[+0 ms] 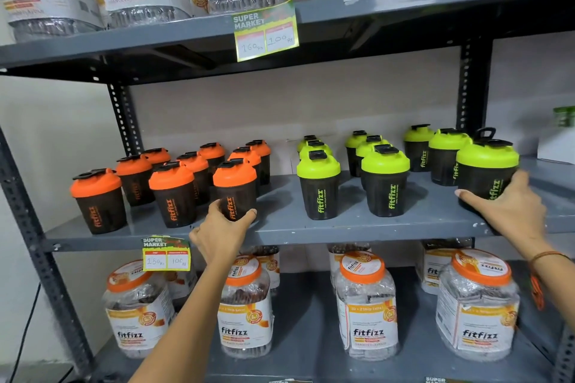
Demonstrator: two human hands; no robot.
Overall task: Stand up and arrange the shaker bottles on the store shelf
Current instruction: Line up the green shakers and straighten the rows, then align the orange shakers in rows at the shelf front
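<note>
Several black shaker bottles stand upright on the grey middle shelf (280, 228). Orange-lidded ones fill the left half, green-lidded ones the right half. My left hand (219, 232) wraps the base of the front orange-lidded shaker (235, 186) near the shelf's front edge. My right hand (510, 211) grips the lower body of the rightmost green-lidded shaker (487, 168), whose lid loop stands up. Two other green-lidded shakers (319, 186) (385, 180) stand in front between my hands.
A price tag (165, 253) hangs from the middle shelf's front lip, another price tag (266, 29) from the shelf above. Large fitfizz jars (367, 305) fill the lower shelf and the top shelf. Perforated steel uprights (124, 115) frame the rack.
</note>
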